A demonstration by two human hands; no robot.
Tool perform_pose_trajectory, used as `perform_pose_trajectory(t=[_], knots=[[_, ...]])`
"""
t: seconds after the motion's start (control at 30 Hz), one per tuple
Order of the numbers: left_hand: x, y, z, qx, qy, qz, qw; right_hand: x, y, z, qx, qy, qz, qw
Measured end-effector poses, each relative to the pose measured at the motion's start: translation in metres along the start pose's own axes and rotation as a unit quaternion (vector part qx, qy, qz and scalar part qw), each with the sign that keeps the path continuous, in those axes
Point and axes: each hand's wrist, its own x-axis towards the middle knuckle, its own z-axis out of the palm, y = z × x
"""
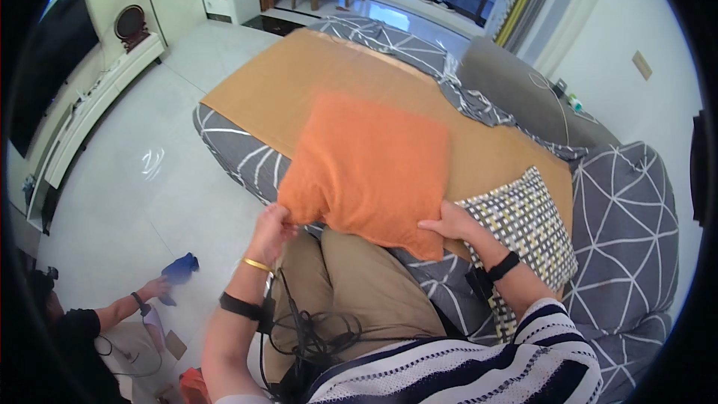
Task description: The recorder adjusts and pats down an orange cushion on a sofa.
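An orange cushion [376,168] is spread out before me over the sofa. My left hand [273,226] pinches its near left corner between thumb and fingers. On the near right edge, my right hand [450,221] grips the fabric. Beneath the cushion lies a tan sofa mat [269,84]. Just right of my right hand rests a checked cushion [527,230] in white, grey and yellow, partly hidden by my forearm.
A grey sofa cover [622,235] with white lines runs along the right. Black cables [314,325] lie coiled on my lap. At lower left, another person [78,325] holds a blue cloth item [180,268]. A white TV cabinet [104,106] stands along the left wall.
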Motion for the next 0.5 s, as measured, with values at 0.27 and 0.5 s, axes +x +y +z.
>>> perform_pose_trajectory(t=[0.27,0.5], knots=[[-0.016,-0.033,0.033,0.083,-0.184,-0.172,0.964,-0.016,-0.190,-0.085,0.244,-0.089,-0.109,0.959],[-0.031,-0.033,0.059,0.145,-0.169,-0.209,0.952,-0.060,-0.315,-0.103,0.586,-0.351,-0.439,0.583]])
